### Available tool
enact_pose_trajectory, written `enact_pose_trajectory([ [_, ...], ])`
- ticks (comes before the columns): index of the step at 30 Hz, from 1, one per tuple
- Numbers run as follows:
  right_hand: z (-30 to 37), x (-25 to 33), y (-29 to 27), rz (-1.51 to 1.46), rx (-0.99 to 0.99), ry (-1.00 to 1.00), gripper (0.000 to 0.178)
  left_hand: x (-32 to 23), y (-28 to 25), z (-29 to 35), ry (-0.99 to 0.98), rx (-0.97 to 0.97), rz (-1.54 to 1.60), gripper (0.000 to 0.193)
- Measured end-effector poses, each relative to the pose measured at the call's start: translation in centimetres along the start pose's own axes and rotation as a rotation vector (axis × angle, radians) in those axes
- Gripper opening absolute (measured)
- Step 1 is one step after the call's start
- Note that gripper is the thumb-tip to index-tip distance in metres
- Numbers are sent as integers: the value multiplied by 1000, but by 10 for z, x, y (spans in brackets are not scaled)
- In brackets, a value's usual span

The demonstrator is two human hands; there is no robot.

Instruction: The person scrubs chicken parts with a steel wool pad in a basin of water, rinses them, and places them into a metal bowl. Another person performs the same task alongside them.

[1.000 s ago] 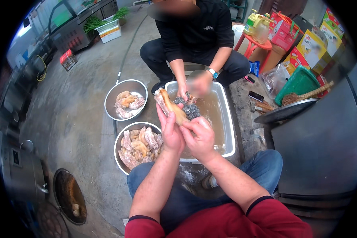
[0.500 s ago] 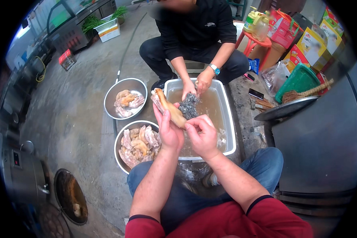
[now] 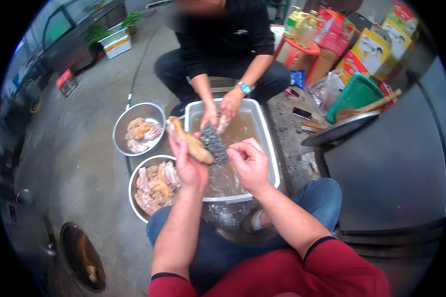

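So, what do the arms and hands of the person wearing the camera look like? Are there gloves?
No gloves! The left hand and right hand are bare, and no watch shows on either wrist. The forearms are bare too. Higher up are short, deep red sleeves, each with a dark band around its edge.

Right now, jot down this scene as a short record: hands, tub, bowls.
Left hand: holds a tan meat piece
Right hand: thumb and forefinger pinched; anything between them is too small to tell
Tub: pale, rectangular, holding murky water
Far bowl: metal, a few meat chunks inside
Near bowl: metal, fuller, with similar chunks
Co-worker's right hand: at a dark grey mesh
Co-worker's left hand: gripping a pale piece
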State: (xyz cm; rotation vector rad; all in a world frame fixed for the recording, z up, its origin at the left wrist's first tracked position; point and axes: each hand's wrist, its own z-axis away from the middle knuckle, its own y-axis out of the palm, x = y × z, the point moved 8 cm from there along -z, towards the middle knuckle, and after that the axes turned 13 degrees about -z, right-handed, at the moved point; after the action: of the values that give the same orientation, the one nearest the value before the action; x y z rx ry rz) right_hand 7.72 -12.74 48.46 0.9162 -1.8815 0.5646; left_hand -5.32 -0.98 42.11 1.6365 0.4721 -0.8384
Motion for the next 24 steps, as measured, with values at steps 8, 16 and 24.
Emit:
enact_pose_trajectory([
  [8,-56,5,-187,596,-136,-91,11,27,-33,-15,-89,-21,59,54],
  [16,-117,55,-424,1145,-477,-114,15,51,-42,-24,-181,1,74,52],
  [24,-147,65,-466,1439,-323,-144,14,65,-37,-27,-205,-4,17,54],
])
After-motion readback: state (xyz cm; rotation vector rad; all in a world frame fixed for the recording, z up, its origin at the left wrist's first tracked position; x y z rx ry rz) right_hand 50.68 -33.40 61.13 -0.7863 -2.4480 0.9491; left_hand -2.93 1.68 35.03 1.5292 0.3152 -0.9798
